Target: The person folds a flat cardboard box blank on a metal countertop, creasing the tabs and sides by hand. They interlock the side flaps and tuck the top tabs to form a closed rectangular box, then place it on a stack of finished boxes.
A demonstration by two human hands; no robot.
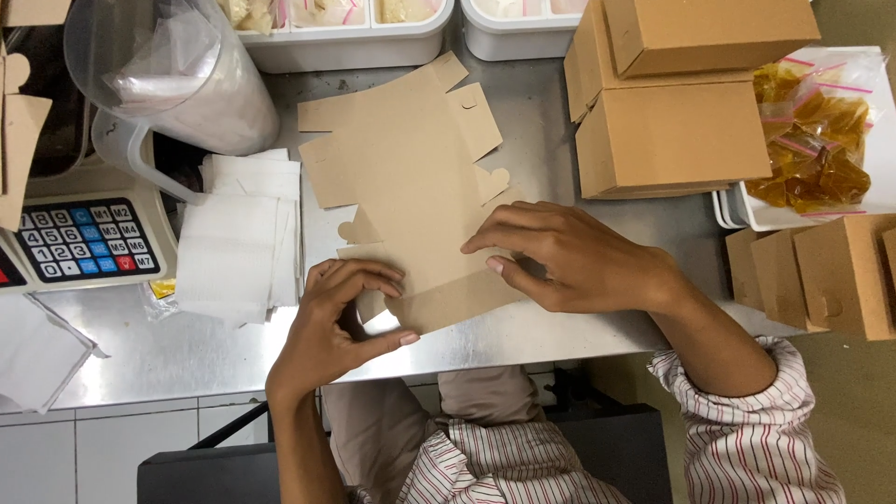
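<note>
Scale with grey keypad [86,238] far left, stack of white paper sheets [238,245] beside it on steel table [187,345]. Left hand [336,322] pinches near flap of flat brown cardboard box blank [411,177], thumb and fingers closed on it. Right hand [569,257] presses blank flat, fingers together. Folded brown cardboard boxes [672,103] right, well apart.

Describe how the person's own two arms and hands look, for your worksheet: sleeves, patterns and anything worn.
Both hands, the left hand and the right hand, are bare, with no gloves, rings or watch visible. The right arm has a white sleeve with thin reddish stripes, pushed up the forearm. The left forearm is bare where visible.
</note>
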